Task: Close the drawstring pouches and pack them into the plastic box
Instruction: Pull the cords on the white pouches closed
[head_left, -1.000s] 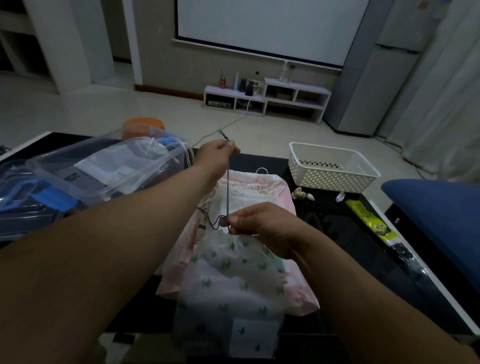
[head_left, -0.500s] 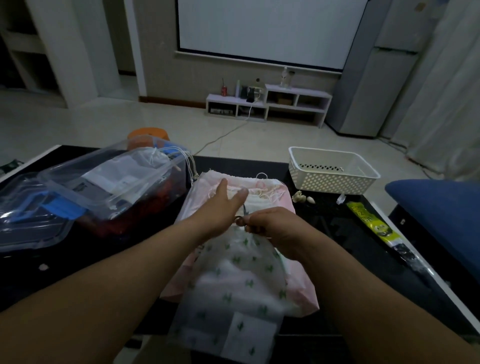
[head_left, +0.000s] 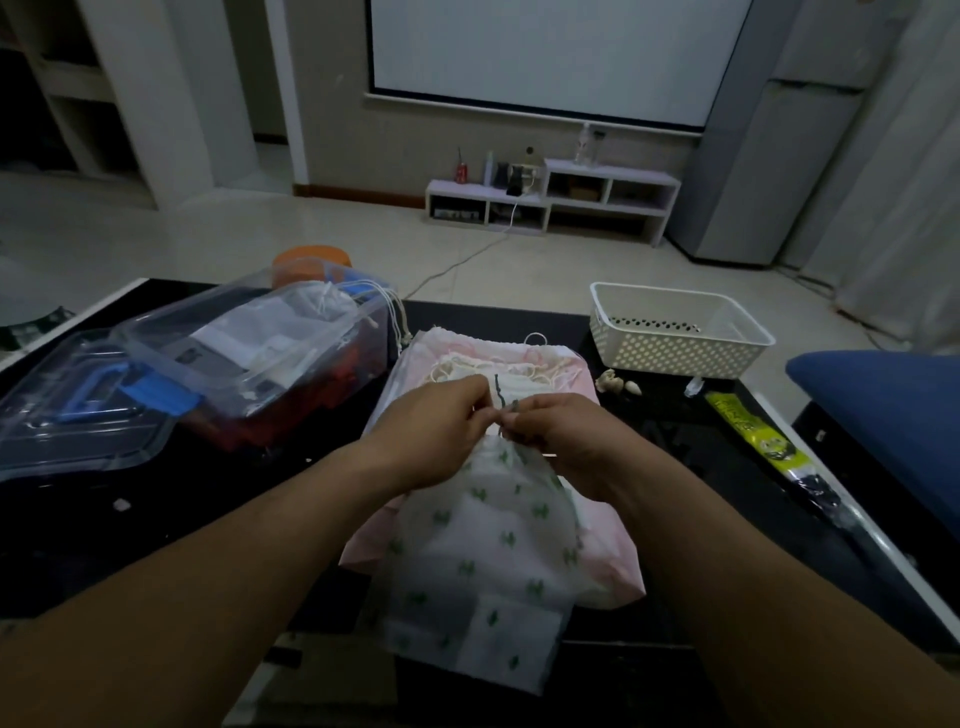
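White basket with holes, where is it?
Head view: the white perforated plastic basket sits far right on the black table, beyond the right hand.

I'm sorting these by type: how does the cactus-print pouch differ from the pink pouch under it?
The cactus-print pouch is white with green motifs; the pink pouch is pink. The cactus-print pouch lies on top, the pink pouch beneath. The cactus-print pouch's mouth is gathered, with left hand and right hand pinching its dark cord; the pink pouch's mouth lies spread wide. Both lie on the dark table.
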